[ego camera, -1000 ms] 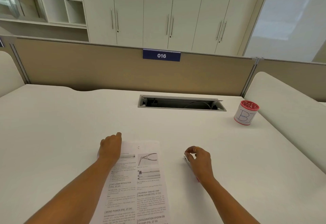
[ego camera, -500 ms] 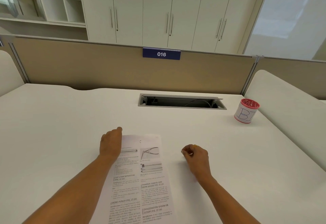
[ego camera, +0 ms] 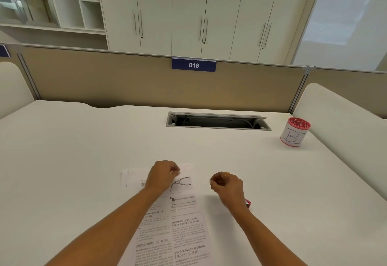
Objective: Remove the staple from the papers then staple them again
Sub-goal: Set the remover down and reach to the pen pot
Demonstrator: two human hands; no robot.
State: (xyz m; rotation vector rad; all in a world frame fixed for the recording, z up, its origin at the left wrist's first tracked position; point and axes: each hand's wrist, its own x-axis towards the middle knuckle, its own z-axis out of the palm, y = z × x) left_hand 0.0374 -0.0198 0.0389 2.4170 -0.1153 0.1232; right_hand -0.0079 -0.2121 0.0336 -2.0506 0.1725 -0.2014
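Both hands sit low over the white desk (ego camera: 83, 150), fingers curled. The left hand (ego camera: 162, 176) rests on the upper part of the papers (ego camera: 184, 223), its fingertips bunched near the top edge as if nipping the sheet there; whether it grips a corner or only presses down, I cannot tell. The right hand (ego camera: 227, 186) is just to the right of the papers, clear of them, with thumb and forefinger pressed together on something too small to make out, perhaps the pulled staple.

Largest first: the desk carries the papers at its near middle, a cable slot (ego camera: 217, 122) well beyond the papers, a red-rimmed cup (ego camera: 294, 132) far off to the right of the papers, and a small pink object (ego camera: 248, 203) peeping from behind the right wrist, near the papers' right side. It may be the stapler or remover; too little shows to say.

By my judgement the removal is done or nearly so, since no staple shows on the top edge. Stapling again is still to come.

Against the earlier frames, the left hand has shifted right, from the papers' top left corner to their top middle, uncovering that corner. The right hand has lifted off the pink object, which it covered a second ago.
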